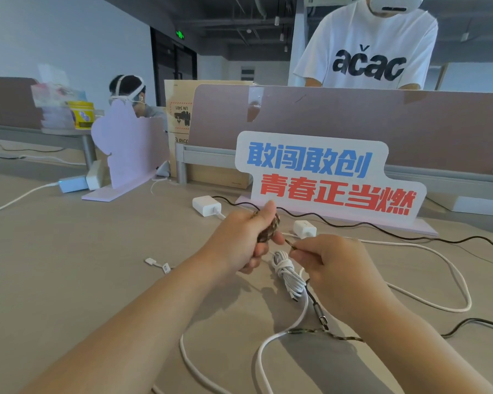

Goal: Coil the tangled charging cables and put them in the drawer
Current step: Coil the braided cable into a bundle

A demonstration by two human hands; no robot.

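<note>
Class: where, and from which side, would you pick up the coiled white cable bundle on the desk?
Probably best from above, pinching the white cable bundle across its wrapped waist: it lies flat on the desk, and the wraps there bind the loops.

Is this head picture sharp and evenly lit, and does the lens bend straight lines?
Head view: soft, even light, no glare; the forearms cast soft shadows on the table; the left hand and right hand, holding the braided cable, look fairly sharp; the wide lens slightly bows the partition; the far room is softer.
</note>
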